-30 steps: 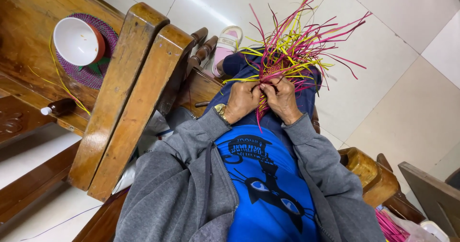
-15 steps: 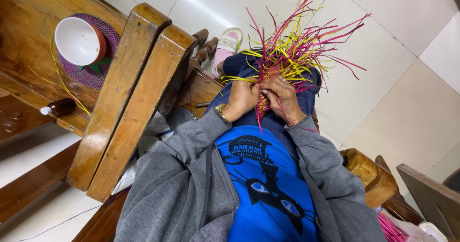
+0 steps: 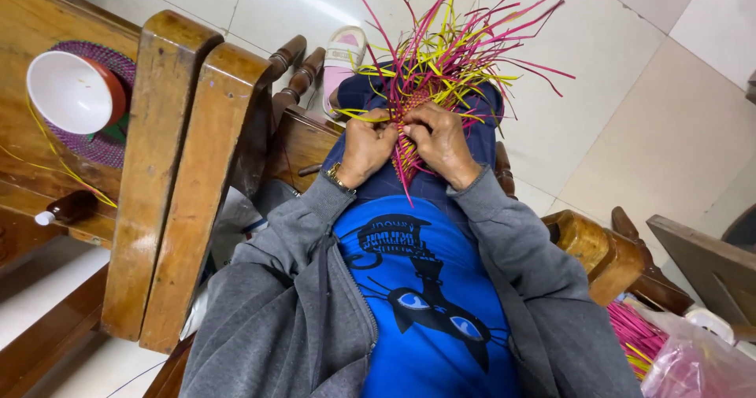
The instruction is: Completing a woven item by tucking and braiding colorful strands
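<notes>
- The tiled floor (image 3: 630, 114) fills the far part of my view, pale and glossy.
- A wooden table (image 3: 31, 28) stands at my left, and the two thick wooden arms (image 3: 181, 177) of the seating run between it and me.
- I sit in a grey jacket (image 3: 268, 319) over a blue shirt (image 3: 425, 288) with a dark cat print.
- On my right the other wooden armrest (image 3: 598, 248) shows, and past it a clear plastic bag (image 3: 701, 366) with a bundle of pink strips (image 3: 634, 335) beside it.
- The weaving (image 3: 449, 59) sits on my lap over my knees, well in front of my chest; its loose pink and yellow strips fan out away from me over the floor, and a few pink ends hang back toward my shirt.
- On the table a white bowl (image 3: 71, 91) lies tilted on a purple woven mat (image 3: 110, 142).
- My pink and white sandal (image 3: 342, 59) rests on the floor beyond my left knee.
- My left hand (image 3: 366, 146) is clenched on the near edge of the weaving, fingers curled around strips.
- My right hand (image 3: 441, 142) grips the same edge just beside it, thumb pressing strips down; the two hands nearly touch.
- A watch (image 3: 339, 179) sits on my left wrist.
- A small brown bottle (image 3: 67, 207) lies at the table's edge.
</notes>
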